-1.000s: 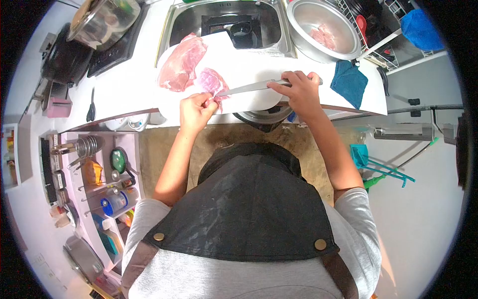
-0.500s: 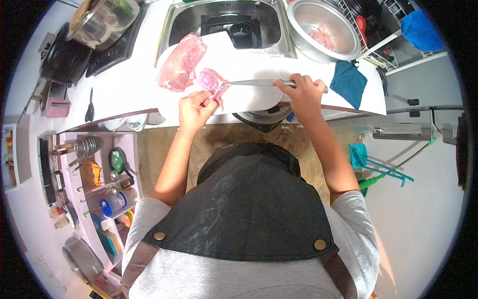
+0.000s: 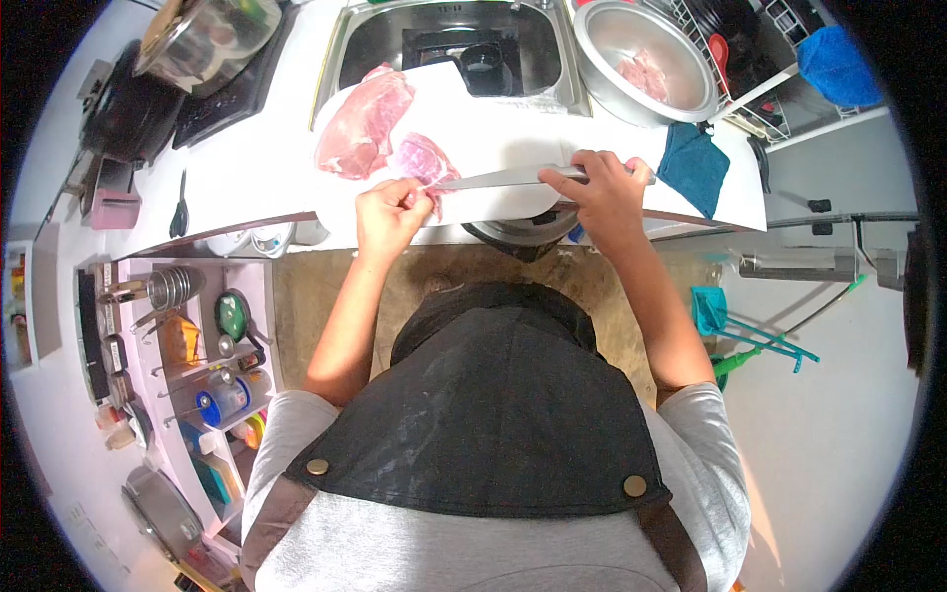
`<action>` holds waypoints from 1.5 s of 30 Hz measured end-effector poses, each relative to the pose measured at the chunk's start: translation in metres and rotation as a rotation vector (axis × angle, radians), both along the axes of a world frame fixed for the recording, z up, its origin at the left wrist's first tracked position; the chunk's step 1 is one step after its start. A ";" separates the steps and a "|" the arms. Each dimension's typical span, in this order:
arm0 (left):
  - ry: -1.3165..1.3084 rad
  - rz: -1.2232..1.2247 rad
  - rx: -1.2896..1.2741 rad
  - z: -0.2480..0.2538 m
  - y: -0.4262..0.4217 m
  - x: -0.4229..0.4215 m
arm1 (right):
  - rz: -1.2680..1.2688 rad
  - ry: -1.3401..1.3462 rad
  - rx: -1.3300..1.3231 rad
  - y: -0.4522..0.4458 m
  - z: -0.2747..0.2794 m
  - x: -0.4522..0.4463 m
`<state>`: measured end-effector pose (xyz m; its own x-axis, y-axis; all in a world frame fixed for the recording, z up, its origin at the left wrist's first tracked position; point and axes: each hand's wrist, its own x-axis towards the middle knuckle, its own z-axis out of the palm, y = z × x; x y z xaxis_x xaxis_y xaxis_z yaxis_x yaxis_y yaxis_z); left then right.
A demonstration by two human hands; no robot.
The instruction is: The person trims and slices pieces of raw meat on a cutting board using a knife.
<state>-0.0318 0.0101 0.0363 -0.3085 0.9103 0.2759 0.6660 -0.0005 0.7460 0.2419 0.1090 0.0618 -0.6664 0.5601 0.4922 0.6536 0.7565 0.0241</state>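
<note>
A white cutting board (image 3: 493, 202) lies on the counter in front of the sink. On its left part rests a large slab of raw meat (image 3: 363, 123). Beside it is a smaller piece of raw meat (image 3: 424, 158), pinched at its near edge by the closed fingers of my left hand (image 3: 393, 214). My right hand (image 3: 607, 192) is wrapped around the handle of a kitchen knife (image 3: 503, 178). The blade points left, and its tip meets the small piece close to my left fingertips. Exactly how deep the tip sits is too small to tell.
Behind the board is a steel sink (image 3: 360, 49) with a black tray inside. To its right stands a metal basin (image 3: 592, 59) holding some raw meat. A blue cloth (image 3: 693, 168) lies at the counter's right. Scissors (image 3: 180, 207) and a pot (image 3: 222, 49) are on the left.
The knife has moved a little left and down, its tip now closer to my left fingertips. My left hand still pinches the small meat piece.
</note>
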 end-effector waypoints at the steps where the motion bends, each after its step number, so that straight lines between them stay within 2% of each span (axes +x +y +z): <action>1: 0.000 0.000 0.000 0.000 0.000 0.001 | 0.000 0.000 0.000 0.000 0.000 -0.001; 10: 0.074 -0.084 0.048 -0.007 -0.004 -0.003 | -0.052 0.019 -0.034 -0.002 -0.022 -0.009; 16: 0.117 -0.151 0.013 -0.008 -0.003 -0.008 | -0.091 0.030 0.032 -0.002 -0.025 -0.009; 22: -0.002 -0.063 0.019 -0.018 0.002 -0.013 | -0.150 -0.084 -0.039 0.005 -0.021 0.009; 24: -0.321 0.033 -0.096 -0.022 0.006 -0.022 | -0.334 -0.104 -0.035 0.013 -0.020 0.018; 25: -0.320 0.035 -0.095 -0.028 0.008 -0.027 | -0.333 -0.103 -0.035 0.013 -0.020 0.015; 27: -0.491 -0.046 -0.214 -0.039 0.011 -0.034 | -0.410 -0.159 -0.156 0.011 -0.021 0.003; 31: -0.550 -0.074 -0.265 -0.031 0.011 -0.026 | -0.417 -0.144 -0.236 0.006 -0.050 -0.045; 34: -0.555 -0.092 -0.189 -0.031 0.010 -0.022 | -0.400 -0.176 -0.197 0.005 -0.066 -0.072; 37: -0.563 -0.114 -0.066 -0.032 0.010 -0.018 | -0.308 -0.137 -0.138 0.011 -0.065 -0.086; 39: -0.352 -0.176 -0.004 -0.033 0.013 -0.020 | -0.003 0.045 -0.180 0.017 -0.056 -0.096; 40: -0.355 -0.173 0.000 -0.034 0.014 -0.021 | 0.000 0.041 -0.176 0.022 -0.056 -0.105; 42: -0.485 -0.154 -0.156 -0.035 0.015 -0.022 | 0.551 0.335 -0.555 0.031 -0.058 -0.125; 43: -0.486 -0.151 -0.150 -0.035 0.015 -0.022 | 0.555 0.332 -0.552 0.033 -0.059 -0.131; 45: -0.459 -0.114 -0.066 -0.034 0.016 -0.019 | 0.673 0.277 -0.759 0.038 -0.057 -0.140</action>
